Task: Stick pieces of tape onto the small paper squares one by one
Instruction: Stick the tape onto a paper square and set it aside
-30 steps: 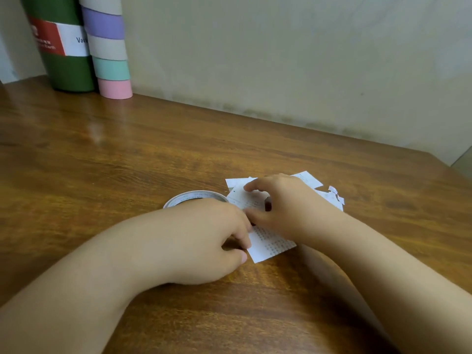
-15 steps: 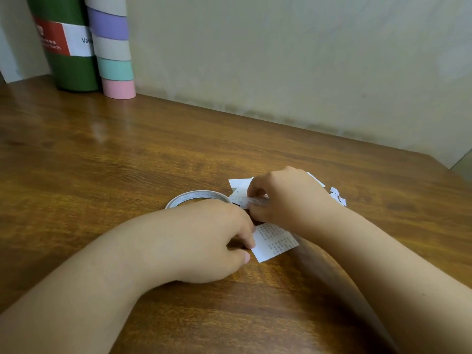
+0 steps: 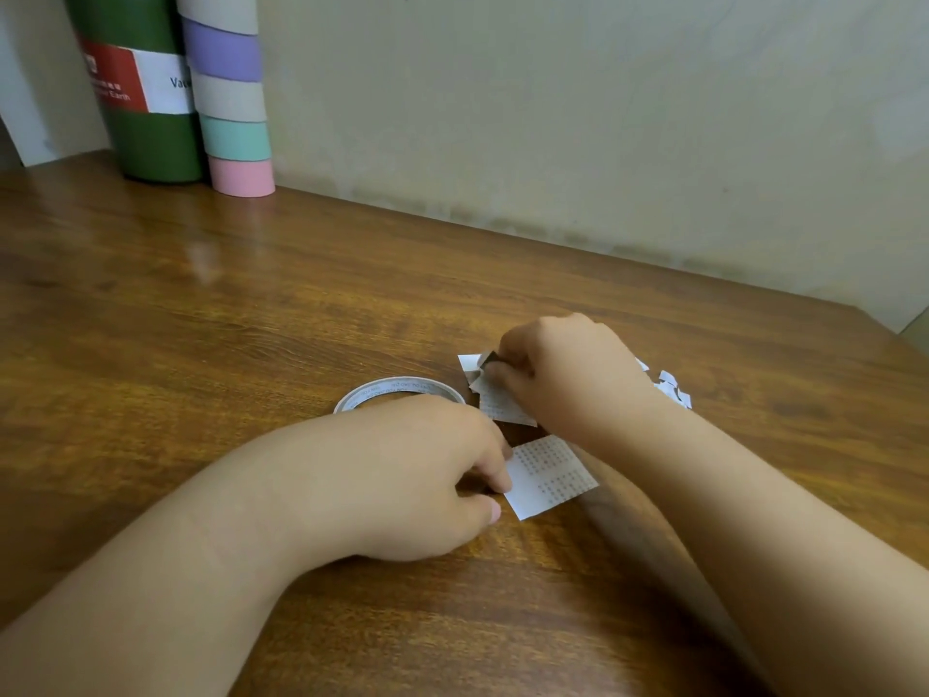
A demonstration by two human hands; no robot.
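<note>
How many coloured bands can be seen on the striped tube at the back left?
5 on the striped tube: beige at the cropped top, purple, beige, mint, pink at the base. More may lie above the picture's edge.

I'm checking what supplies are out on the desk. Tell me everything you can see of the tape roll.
The tape roll is a thin pale ring, whitish with faint small print on its inner rim. It lies flat on the wooden table, just left of the paper pieces. Only its far arc shows; the left hand covers the near part and rests over it. Whether the fingers grip it or a tape end cannot be told.
</note>
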